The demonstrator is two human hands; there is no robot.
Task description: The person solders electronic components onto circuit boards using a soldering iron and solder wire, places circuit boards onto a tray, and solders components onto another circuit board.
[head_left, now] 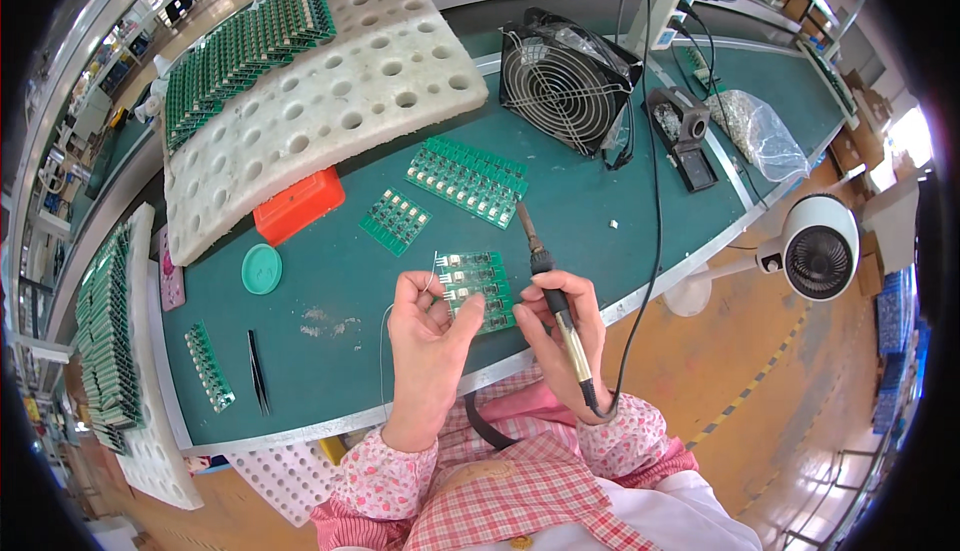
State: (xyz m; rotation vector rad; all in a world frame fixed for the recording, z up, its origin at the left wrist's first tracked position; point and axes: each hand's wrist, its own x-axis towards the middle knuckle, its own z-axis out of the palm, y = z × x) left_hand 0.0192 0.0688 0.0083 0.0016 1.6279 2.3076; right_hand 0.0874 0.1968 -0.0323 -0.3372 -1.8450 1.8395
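My left hand (432, 336) grips a green circuit board panel (490, 273) by its left side, thumb across its face. White connectors line the panel's left edge. A thin strand of solder wire (383, 351) hangs from that hand's fingers. In my right hand (565, 336) is a soldering iron (556, 301), its tip pointing up and away from the held panel. The right fingertips are close to the panel's right edge. Just beyond lie a smaller circuit board panel (396, 221) and a stack of larger panels (467, 179) on the green mat.
A black fan (565, 86) and an iron stand (688, 141) stand at the back right. White foam (340, 101) with rows of boards rests over a red box (298, 205). Tweezers (258, 371), a board strip (208, 366) and a green lid (262, 269) lie left. The iron's cord (655, 251) crosses the right.
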